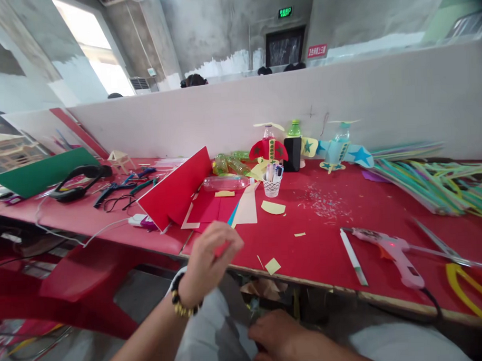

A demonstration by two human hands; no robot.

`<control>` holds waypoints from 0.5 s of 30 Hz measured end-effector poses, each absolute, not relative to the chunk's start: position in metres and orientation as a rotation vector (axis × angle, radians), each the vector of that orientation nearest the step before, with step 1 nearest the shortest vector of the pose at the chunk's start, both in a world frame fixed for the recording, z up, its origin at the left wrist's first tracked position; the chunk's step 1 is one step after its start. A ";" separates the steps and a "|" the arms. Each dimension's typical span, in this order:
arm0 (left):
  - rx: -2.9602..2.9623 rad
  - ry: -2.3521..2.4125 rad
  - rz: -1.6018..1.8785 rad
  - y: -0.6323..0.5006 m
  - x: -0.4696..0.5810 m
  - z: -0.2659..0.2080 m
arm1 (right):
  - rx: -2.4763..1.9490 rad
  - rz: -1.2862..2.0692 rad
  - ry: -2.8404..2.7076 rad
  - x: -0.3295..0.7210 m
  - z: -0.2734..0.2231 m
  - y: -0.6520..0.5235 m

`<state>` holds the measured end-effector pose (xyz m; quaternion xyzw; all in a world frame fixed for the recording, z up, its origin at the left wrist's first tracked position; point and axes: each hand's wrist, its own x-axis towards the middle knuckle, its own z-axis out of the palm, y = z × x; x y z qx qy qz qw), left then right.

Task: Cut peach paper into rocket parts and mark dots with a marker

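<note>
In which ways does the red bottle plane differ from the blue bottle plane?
Colour: the red plane has red wings with dark stars, the blue plane light blue wings with stronger blue stars.
Shape: the red plane's wings are short and rounded, the blue plane's longer.
Place: in this view, the red plane stands left of the blue plane.
Both have a pale propeller on top.

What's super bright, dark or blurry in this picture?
In the head view, the window glares nearly white; the left hand looks slightly soft, maybe from moving; the right hand, below the table's edge, is dimmer; the top right corner fades to black.
</note>
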<state>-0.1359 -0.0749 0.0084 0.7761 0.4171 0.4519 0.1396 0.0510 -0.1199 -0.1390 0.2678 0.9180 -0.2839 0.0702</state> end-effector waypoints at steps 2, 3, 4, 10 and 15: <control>2.370 1.598 1.258 -0.034 -0.167 0.001 | 0.784 -0.788 2.746 0.049 -0.143 -0.119; 2.432 1.797 1.137 -0.011 -0.180 -0.001 | 0.766 -0.763 2.744 0.047 -0.146 -0.118; 2.486 1.970 0.995 0.013 -0.192 -0.002 | 0.748 -0.739 2.744 0.046 -0.149 -0.117; 2.591 2.036 0.621 0.135 -0.211 -0.007 | 0.696 -0.620 2.768 0.036 -0.174 -0.110; 2.614 2.040 0.355 0.177 -0.208 -0.022 | 0.758 -0.604 2.794 0.034 -0.204 -0.107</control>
